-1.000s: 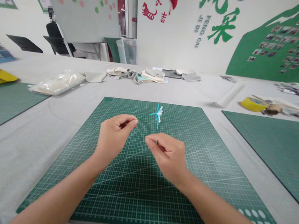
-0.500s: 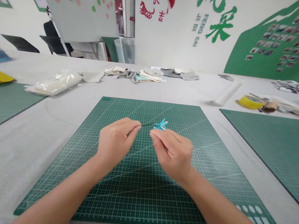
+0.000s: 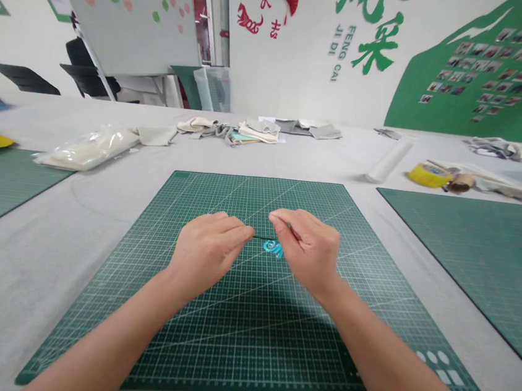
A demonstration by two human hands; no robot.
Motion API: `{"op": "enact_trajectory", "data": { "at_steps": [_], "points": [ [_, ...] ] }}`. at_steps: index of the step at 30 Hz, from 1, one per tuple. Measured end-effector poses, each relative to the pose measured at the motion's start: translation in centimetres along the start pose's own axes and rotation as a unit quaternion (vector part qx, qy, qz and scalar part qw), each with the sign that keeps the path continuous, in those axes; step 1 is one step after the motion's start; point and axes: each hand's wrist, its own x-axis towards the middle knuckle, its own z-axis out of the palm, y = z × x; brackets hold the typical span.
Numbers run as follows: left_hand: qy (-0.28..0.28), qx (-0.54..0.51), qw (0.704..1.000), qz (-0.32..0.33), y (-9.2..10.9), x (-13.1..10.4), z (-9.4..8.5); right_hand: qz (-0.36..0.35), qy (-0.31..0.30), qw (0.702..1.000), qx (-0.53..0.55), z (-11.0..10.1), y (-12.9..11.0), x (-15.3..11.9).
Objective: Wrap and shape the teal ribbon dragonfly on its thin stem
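Note:
My left hand (image 3: pixel 212 243) is closed, its thumb and fingertips pinching a thin dark green cord (image 3: pixel 262 238) above the green cutting mat. The cord stretches to the right, toward the underside of my right thumb. Just below it hangs a small bright blue ornament (image 3: pixel 273 248) with curled and pointed parts and pale edging; my right hand partly covers it. My right hand (image 3: pixel 309 247) is closed in a pinch, its fingertips slightly higher than the left ones. What lies between those fingertips is too small to make out.
The gridded cutting mat (image 3: pixel 209 333) lies under both hands on a pale-covered table. Another mat (image 3: pixel 469 255) is at the right. Farther back are a plastic-wrapped packet (image 3: pixel 91 148), folded cloth pieces (image 3: pixel 258 130), a white roll (image 3: pixel 389 162) and yellow tape (image 3: pixel 430 175).
My right hand's fingertips have risen above the cord. The blue ornament has swung from above the right fingers to below the cord. My left hand is slightly lower, still pinching; the view has shifted slightly.

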Motion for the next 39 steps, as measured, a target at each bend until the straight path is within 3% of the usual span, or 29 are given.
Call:
{"op": "enact_trajectory", "data": {
  "at_steps": [6, 11, 15, 21, 25, 29, 34, 39],
  "points": [
    [-0.008, -0.011, 0.998, 0.054, -0.3, 0.0, -0.2, 0.072, -0.022, 0.996, 0.046, 0.2, 0.7, 0.4],
    [-0.018, -0.004, 0.996, 0.084, -0.5, 0.2, -0.5, 0.152, -0.081, 0.979, 0.108, 0.2, 1.7, 1.0],
    [-0.022, 0.006, 0.995, 0.095, -0.6, 0.3, -0.9, 0.228, -0.157, 0.944, 0.181, 0.2, 2.8, 1.5],
    [0.007, -0.015, 0.996, 0.089, -0.8, 0.4, -1.2, 0.304, -0.208, 0.882, 0.294, 0.6, 3.9, 1.5],
    [0.013, -0.115, 0.993, 0.002, -0.5, 0.4, -1.1, 0.379, -0.238, 0.808, 0.382, 0.9, 3.9, 1.4],
    [0.026, -0.243, 0.959, -0.145, -0.4, 0.4, -0.7, 0.41, -0.262, 0.764, 0.423, 1.5, 3.5, 1.0],
    [0.048, -0.332, 0.892, -0.304, -1.0, 0.3, 0.0, 0.417, -0.275, 0.774, 0.389, 2.2, 2.5, 0.6],
    [0.063, -0.368, 0.847, -0.378, -1.2, 0.5, 0.0, 0.384, -0.236, 0.807, 0.381, 2.3, 1.3, 0.2]
  ]
}}
